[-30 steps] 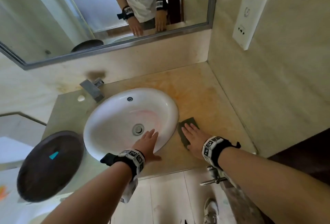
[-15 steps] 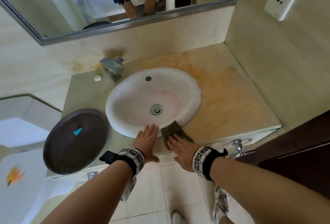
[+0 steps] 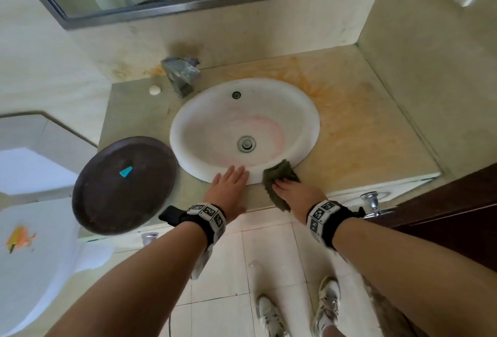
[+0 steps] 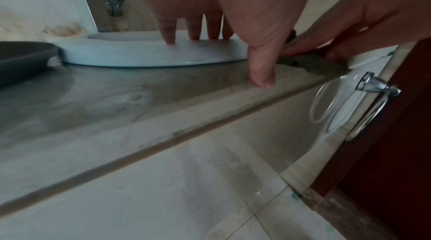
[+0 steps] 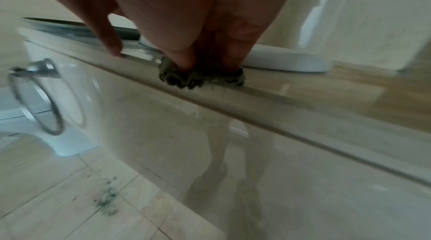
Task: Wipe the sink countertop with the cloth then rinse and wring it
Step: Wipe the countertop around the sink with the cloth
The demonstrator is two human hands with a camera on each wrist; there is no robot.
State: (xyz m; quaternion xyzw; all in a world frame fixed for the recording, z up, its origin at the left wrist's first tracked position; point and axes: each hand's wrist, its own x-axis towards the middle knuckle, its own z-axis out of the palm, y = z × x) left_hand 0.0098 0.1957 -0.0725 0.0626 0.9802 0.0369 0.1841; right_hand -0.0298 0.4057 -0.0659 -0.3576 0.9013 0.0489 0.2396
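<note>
A dark green cloth (image 3: 278, 175) lies bunched on the beige countertop (image 3: 363, 135), against the front right rim of the white sink (image 3: 204, 132). My right hand (image 3: 291, 192) presses down on it with its fingers laid over it, and part of the cloth (image 5: 200, 78) pokes out at the counter's front edge under the right hand (image 5: 205, 54). My left hand (image 3: 230, 182) lies flat and holds nothing, its fingers (image 4: 168, 32) on the sink rim (image 4: 140, 50) and its thumb near the counter edge. The cloth (image 4: 321, 65) sits just right of that thumb.
A chrome faucet (image 3: 180, 74) and a small white soap (image 3: 155, 90) sit behind the sink. A dark round tray (image 3: 123, 186) covers the counter's left end. Orange stains mark the right side. A towel ring (image 3: 372, 202) hangs below the front edge, beside a brown door (image 3: 457, 215).
My right hand has slid the cloth left along the counter, from beside the sink to its front rim, bunching it. The left hand has stayed on the front rim.
</note>
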